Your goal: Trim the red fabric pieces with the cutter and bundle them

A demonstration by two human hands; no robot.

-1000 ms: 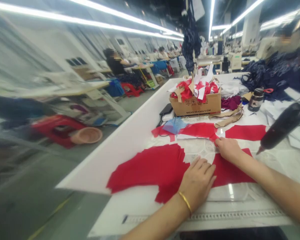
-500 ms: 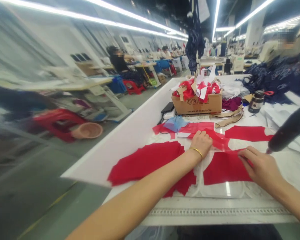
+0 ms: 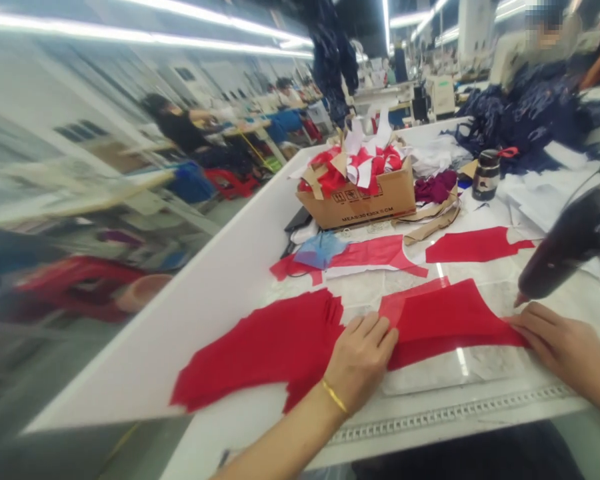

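1. Head view, left hand (image 3: 364, 357): fingers bent and close together, tips on the left end of a red panel (image 3: 445, 310); the thumb is hidden, so whether the cloth is pinched cannot be told.
2. Right hand (image 3: 563, 333): thumb and fingers drawn narrow on the panel's pointed right end, which they hold.
3. Red panel: spread between the two hands, over the worktable (image 3: 110, 373).
4. Left of the left hand: a stack of red pieces (image 3: 255, 353), edges uneven. Nearer the person than both hands: a measuring strip (image 3: 455, 413) along the table edge.
5. Just beyond the right hand: a dark tool (image 3: 560, 257), tip downward. Beyond the left hand: a blue piece (image 3: 321, 249) and a cardboard box (image 3: 400, 200) heaped with scraps.
6. Room, well beyond the hands: a navy fabric heap (image 3: 525, 120), seated workers, strip lights; the far left is blurred.
7. Writing: the box reads "MEAS:30X30X", one character unclear, then "CM", below printed handling symbols.
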